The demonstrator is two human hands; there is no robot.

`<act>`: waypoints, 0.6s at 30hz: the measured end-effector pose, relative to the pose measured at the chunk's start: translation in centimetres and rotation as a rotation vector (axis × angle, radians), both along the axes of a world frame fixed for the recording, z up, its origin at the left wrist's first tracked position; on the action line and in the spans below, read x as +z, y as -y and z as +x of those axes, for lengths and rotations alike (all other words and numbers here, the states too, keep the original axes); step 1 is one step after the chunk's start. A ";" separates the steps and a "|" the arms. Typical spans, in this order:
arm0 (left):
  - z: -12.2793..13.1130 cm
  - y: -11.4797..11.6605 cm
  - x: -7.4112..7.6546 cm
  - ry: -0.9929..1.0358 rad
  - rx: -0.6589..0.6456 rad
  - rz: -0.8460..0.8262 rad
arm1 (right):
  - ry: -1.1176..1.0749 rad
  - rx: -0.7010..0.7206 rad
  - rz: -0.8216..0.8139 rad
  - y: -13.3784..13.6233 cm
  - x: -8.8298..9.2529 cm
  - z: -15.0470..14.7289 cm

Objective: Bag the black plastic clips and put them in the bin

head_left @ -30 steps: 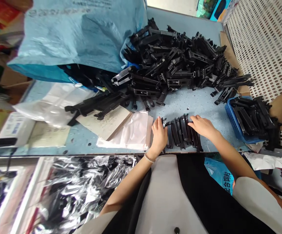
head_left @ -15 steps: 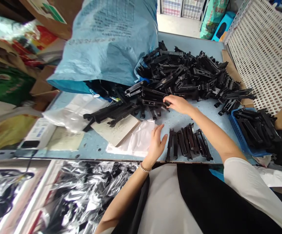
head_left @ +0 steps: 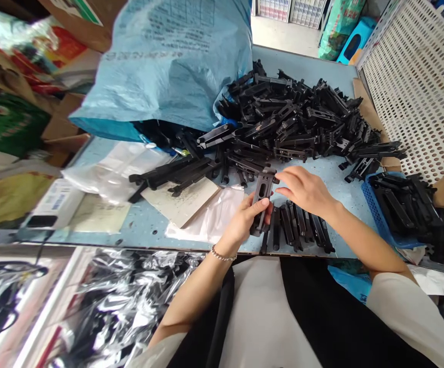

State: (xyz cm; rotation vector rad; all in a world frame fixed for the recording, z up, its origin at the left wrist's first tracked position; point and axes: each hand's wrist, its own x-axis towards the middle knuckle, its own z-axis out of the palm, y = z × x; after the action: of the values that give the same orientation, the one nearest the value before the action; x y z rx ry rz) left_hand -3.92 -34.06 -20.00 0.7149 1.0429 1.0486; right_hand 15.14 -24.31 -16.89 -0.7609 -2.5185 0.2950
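My left hand (head_left: 245,221) grips a long black plastic part (head_left: 262,191) by its lower end and holds it upright over the table edge. My right hand (head_left: 305,190) pinches the same part near its top. Just below and to the right, a short row of the same black parts (head_left: 302,230) lies side by side at the front edge of the blue table (head_left: 314,171). A big heap of black parts (head_left: 298,120) fills the middle and far side of the table.
A light blue woven sack (head_left: 172,66) lies open at the back left, spilling parts. A blue basket (head_left: 379,212) holds more parts at the right, beside a white perforated panel (head_left: 417,87). Clear plastic bags (head_left: 210,217) and a cardboard sheet (head_left: 181,199) lie left of my hands.
My right hand reached into the heap, took one black part and brought it back toward me. My left hand left the table and closed on that part's lower end.
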 end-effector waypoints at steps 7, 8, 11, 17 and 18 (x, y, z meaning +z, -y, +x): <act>1.5 1.2 -0.3 0.094 0.021 -0.097 | 0.090 0.030 0.076 -0.3 -0.8 -1.0; 1.7 1.3 -0.4 0.072 0.062 -0.072 | 0.026 -0.010 -0.027 -0.5 -1.0 -1.3; 1.8 1.6 -0.7 0.062 0.127 -0.050 | -0.088 -0.076 -0.279 0.0 -1.2 -1.9; -0.4 1.2 -1.4 0.183 0.272 -0.148 | 0.073 0.159 0.115 4.9 -1.4 -2.2; -0.5 1.1 -1.5 0.203 0.274 -0.168 | 0.117 0.218 0.208 5.8 -1.6 -2.4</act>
State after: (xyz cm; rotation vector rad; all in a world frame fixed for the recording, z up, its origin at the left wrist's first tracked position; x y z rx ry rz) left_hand -4.40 -35.18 -21.51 0.3262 1.0561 1.2242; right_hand 12.77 -30.12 -18.51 -0.4352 -2.6938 0.0590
